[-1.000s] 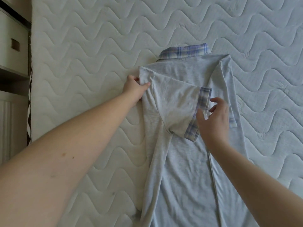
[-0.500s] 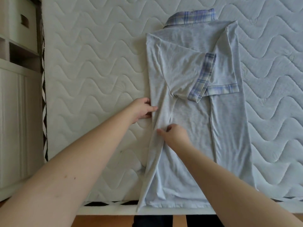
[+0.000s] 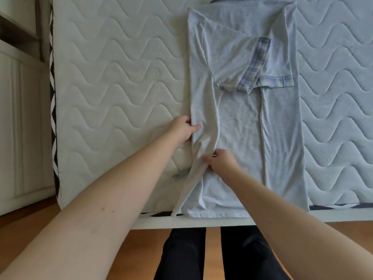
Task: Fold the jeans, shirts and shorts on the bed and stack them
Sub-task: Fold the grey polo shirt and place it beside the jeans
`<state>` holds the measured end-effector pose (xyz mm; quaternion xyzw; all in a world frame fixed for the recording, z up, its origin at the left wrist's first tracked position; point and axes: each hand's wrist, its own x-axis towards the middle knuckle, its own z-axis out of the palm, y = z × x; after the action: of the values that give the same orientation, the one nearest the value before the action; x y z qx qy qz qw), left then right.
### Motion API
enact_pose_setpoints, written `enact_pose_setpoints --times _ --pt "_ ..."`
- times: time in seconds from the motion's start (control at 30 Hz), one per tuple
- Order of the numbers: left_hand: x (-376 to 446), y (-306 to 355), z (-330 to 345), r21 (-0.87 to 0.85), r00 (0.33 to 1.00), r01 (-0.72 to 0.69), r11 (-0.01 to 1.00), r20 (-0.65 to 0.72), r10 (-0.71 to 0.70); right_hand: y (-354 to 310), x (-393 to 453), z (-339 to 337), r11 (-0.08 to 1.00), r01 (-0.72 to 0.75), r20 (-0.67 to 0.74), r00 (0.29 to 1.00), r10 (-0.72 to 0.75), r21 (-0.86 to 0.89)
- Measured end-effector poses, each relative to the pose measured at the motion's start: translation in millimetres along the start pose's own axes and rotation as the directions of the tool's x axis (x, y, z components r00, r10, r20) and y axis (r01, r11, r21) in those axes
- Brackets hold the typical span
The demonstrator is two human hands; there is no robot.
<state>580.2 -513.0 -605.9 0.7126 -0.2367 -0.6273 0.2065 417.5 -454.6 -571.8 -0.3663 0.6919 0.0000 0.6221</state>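
Shirt [image 3: 248, 126] lies lengthwise on the mattress [image 3: 121, 77], both sides folded in. Left hand [image 3: 182, 131] and right hand [image 3: 222, 161] have slid down from the sleeves, now pinching the left fold (straightening it); crosswise folding comes next.

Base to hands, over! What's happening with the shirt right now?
Left hand pinching the shirt at its left folded edge. Right hand gripping the same flap lower down. Both sleeves folded in, bottom not yet folded up. Nothing in the way.
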Motion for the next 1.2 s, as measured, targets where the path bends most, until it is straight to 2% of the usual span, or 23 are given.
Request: enact_pose_setpoints --times 0.1,0.17,0.23,0.27,0.33,0.4,0.47,0.57,0.6,0.67,0.73,0.77,0.83,0.9,0.97,1.0,1.1,1.2 --pt "-12 -16 4 -0.04 0.997 -0.008 0.999 -0.075 0.005 14 -11 -1 0.989 -0.055 -0.024 0.998 0.059 0.14" --pt "-18 -22 7 -0.063 0.994 -0.01 0.998 -0.113 0.003 23 -18 -9 0.98 -0.066 -0.093 0.992 0.084 0.186" --pt "-27 -29 12 -0.091 0.997 0.008 0.996 -0.082 -0.016 35 -24 -12 0.981 -0.034 -0.142 0.988 0.062 0.192" --pt "-32 -33 15 -0.094 0.999 0.021 0.995 -0.047 -0.025 39 -27 -12 0.98 -0.019 -0.126 0.991 0.045 0.196" --pt "-40 -44 21 -0.08 0.999 0.047 0.996 0.004 -0.047 44 -30 -4 0.975 -0.024 -0.003 1.0 0.025 0.22" --pt "-46 -56 23 -0.061 0.999 0.051 0.997 -0.004 -0.052 45 -27 7 0.987 -0.015 0.069 0.998 0.004 0.157" --pt "-52 -67 25 -0.017 0.997 0.009 1.0 -0.073 -0.01 44 -23 12 0.987 -0.015 0.091 0.996 0.0 0.162" --pt "-60 -77 29 0.014 0.976 -0.07 0.997 -0.204 0.072 56 -24 6 0.92 -0.103 0.194 0.981 0.03 0.378" --pt "-63 -78 31 0.025 0.969 -0.083 0.996 -0.23 0.087 61 -28 2 0.91 -0.112 0.194 0.98 0.036 0.4" --pt "-68 -78 37 0.012 0.968 -0.067 0.998 -0.243 0.068 74 -31 -9 0.942 -0.058 0.086 0.996 0.031 0.332" --pt "-73 -76 45 -0.115 0.979 -0.005 0.993 -0.204 -0.019 82 -33 -17 0.978 0.009 -0.06 0.998 0.004 0.208" --pt "-77 -76 49 -0.181 0.983 0.024 0.983 -0.174 -0.056 85 -34 -19 0.971 0.022 -0.081 0.997 -0.003 0.236" --pt "-81 -78 53 -0.22 0.986 0.044 0.975 -0.148 -0.078 86 -40 -15 0.924 -0.006 0.021 1.0 -0.002 0.383" --pt "-84 -83 54 -0.141 0.988 0.025 0.99 -0.147 -0.046 89 -46 -8 0.942 -0.005 0.152 0.987 -0.049 0.337" --pt "-88 -87 52 -0.011 0.987 -0.007 1.0 -0.161 0.005 93 -50 -3 0.967 0.014 0.212 0.975 -0.07 0.254" --pt "-90 -89 51 0.023 0.985 -0.011 1.0 -0.173 0.015 93 -53 -3 0.957 -0.01 0.235 0.97 -0.062 0.289" --pt "-92 -90 46 0.035 0.981 0.002 0.999 -0.193 0.005 99 -58 -2 0.819 -0.167 0.328 0.944 -0.028 0.549" --pt "-92 -89 43 0.063 0.989 0.002 0.998 -0.149 0.007 106 -59 -7 0.719 -0.219 0.372 0.926 -0.059 0.66"
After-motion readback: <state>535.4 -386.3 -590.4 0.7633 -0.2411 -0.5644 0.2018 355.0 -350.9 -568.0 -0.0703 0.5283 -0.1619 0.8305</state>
